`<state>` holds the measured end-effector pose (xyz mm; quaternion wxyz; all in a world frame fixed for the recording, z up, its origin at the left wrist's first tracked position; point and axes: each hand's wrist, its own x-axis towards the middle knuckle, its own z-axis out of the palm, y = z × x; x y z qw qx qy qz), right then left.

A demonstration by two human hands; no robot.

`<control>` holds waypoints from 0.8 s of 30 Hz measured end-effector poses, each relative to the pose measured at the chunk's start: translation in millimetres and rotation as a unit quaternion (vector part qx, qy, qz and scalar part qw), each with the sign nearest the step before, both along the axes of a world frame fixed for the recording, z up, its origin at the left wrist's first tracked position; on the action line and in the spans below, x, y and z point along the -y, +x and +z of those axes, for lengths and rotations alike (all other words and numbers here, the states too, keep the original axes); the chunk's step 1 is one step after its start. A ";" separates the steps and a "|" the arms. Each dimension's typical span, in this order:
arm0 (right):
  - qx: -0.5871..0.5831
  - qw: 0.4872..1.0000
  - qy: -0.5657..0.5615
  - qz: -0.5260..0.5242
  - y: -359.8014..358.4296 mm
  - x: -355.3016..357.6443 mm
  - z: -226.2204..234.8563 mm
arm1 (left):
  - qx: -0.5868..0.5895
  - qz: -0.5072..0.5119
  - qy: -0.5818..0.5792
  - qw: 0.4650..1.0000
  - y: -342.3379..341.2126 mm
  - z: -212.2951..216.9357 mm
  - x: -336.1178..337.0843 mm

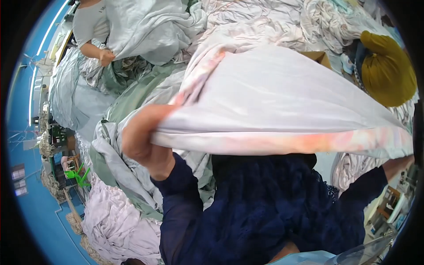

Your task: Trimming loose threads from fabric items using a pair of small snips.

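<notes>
A large white cloth (pixel 282 92) with a pink and orange patterned border stretches across in front of me, its near edge pulled almost straight. At its left end, my left hand (pixel 170 110) is closed on the gathered border, with the elbow bent outward; most of the fingers are hidden in the folds. Far to the right, my right hand (pixel 407 161) grips the near corner of the same cloth, partly lost in the dark rim of the picture. The far part of the cloth runs onto a pile of similar fabric.
Another person's hand (pixel 106 57) holds a pale grey-white cloth (pixel 145 31) at the far left. Green and grey fabric (pixel 132 99) is heaped left of me, above a pale pinkish heap (pixel 117 223). A mustard-coloured bundle or garment (pixel 388 70) is at far right, near a cardboard box (pixel 319 58).
</notes>
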<state>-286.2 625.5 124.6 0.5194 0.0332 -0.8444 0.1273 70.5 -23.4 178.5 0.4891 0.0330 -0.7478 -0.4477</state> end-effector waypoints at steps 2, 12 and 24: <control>0.061 0.983 -0.172 0.036 -1.3 67.4 -26.8 | 0.275 -0.083 -0.116 0.951 -8.6 6.9 21.0; 0.316 0.877 -0.253 0.259 11.5 195.1 -167.7 | 0.526 -0.110 0.146 0.830 -43.8 -146.4 52.5; 0.424 0.632 0.019 0.648 88.8 405.5 -146.8 | 0.414 -0.134 0.015 0.900 -36.0 -108.2 29.5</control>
